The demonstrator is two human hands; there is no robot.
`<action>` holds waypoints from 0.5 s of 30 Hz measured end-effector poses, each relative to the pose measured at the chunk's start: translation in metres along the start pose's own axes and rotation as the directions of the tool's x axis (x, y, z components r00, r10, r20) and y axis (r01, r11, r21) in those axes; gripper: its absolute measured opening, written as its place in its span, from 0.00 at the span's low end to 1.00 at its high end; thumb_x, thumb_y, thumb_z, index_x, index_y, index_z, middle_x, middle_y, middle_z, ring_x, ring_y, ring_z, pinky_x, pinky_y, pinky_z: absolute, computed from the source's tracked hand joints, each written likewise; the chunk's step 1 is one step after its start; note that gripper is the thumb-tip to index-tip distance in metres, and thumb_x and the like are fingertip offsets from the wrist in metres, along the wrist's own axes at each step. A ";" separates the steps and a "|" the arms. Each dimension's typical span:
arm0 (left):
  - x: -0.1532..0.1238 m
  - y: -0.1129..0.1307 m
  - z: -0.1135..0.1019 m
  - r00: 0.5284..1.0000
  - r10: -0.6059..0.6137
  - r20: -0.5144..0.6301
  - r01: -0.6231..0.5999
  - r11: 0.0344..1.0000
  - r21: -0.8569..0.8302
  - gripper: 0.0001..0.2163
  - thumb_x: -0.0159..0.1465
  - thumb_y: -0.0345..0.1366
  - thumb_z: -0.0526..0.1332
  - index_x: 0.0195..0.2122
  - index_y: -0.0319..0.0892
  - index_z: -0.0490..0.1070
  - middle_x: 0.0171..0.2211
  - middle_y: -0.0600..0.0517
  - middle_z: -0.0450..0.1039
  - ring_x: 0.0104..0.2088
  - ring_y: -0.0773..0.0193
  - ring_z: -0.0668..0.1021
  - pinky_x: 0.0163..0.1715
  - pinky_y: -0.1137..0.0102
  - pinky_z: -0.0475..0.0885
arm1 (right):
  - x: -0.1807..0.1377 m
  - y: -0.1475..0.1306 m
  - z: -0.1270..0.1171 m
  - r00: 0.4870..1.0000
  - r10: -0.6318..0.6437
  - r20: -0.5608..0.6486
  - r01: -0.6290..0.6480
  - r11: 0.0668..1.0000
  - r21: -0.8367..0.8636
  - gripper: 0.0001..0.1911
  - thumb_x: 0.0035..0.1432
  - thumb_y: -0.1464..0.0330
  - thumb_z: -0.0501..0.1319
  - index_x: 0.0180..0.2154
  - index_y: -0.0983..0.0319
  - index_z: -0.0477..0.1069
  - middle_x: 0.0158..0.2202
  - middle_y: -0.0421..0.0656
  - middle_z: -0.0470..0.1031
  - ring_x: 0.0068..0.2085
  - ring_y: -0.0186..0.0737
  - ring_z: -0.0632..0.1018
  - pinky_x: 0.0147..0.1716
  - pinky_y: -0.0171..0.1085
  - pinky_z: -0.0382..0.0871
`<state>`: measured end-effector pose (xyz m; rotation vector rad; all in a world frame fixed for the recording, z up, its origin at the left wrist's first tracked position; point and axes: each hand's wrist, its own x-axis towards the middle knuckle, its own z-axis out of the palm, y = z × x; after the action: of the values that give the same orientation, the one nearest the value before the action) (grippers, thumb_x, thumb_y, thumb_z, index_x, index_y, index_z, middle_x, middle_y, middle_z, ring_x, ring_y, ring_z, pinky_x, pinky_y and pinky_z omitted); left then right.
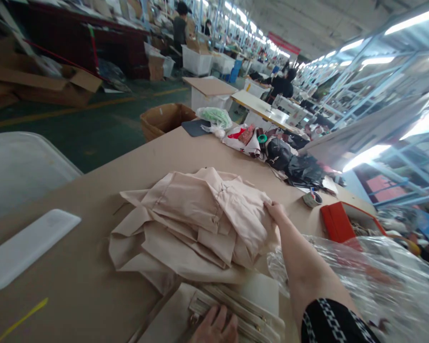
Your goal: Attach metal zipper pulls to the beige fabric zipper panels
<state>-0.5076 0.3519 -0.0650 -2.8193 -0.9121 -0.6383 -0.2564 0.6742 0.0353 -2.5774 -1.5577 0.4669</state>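
A rumpled pile of beige fabric pieces (186, 200) with sewn seams lies mid-table. My right hand (276, 213) reaches to its right side, fingers closed on the edge of the top piece. Nearer to me are cream fabric panels with zippers (264, 317), stacked partly under the pile's front. On the upper zippered panel rests my left hand (217, 327), fingers slightly bent and apart, beside a small metal zipper pull (193, 320). The left thumb and palm are cut off or hidden by the lower frame edge.
A white flat board (32, 247) lies on the left. Clear plastic sheeting (372, 286), an open red-orange box (338, 221) and a tape roll (311, 199) are on the right. Bags and thread clutter the table's far end, near a cardboard bin (157, 121). Co-workers are farther back.
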 end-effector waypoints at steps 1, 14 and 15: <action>0.000 0.000 -0.002 1.000 -0.008 0.002 0.008 1.000 -0.008 0.09 0.65 0.39 0.55 0.42 0.51 0.73 0.43 0.55 0.75 0.41 0.59 0.74 0.42 0.63 0.67 | 0.001 0.001 -0.004 1.000 -0.002 0.011 0.002 1.000 -0.012 0.17 0.63 0.58 0.56 0.43 0.65 0.70 0.41 0.44 0.74 0.39 0.37 0.76 0.40 0.42 0.73; 0.016 -0.015 -0.052 0.984 0.026 0.177 0.002 0.987 -0.158 0.13 0.64 0.41 0.54 0.46 0.45 0.71 0.52 0.51 0.71 0.48 0.51 0.72 0.47 0.56 0.65 | -0.088 -0.061 -0.123 0.899 -0.421 -0.119 0.423 0.906 -0.009 0.20 0.64 0.61 0.47 0.30 0.64 0.72 0.31 0.44 0.75 0.36 0.39 0.73 0.35 0.33 0.63; 0.018 -0.017 -0.058 0.976 0.036 0.215 0.005 0.982 -0.187 0.14 0.63 0.41 0.55 0.47 0.44 0.70 0.53 0.49 0.70 0.49 0.50 0.72 0.48 0.55 0.64 | -0.112 -0.074 -0.126 0.851 -0.520 -0.068 0.523 0.852 0.026 0.19 0.64 0.60 0.49 0.29 0.63 0.72 0.32 0.42 0.75 0.36 0.37 0.73 0.35 0.32 0.63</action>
<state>-0.5247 0.3618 -0.0055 -3.1103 -0.9052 -0.4389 -0.3292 0.6208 0.1962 -1.9800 -2.0909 0.3527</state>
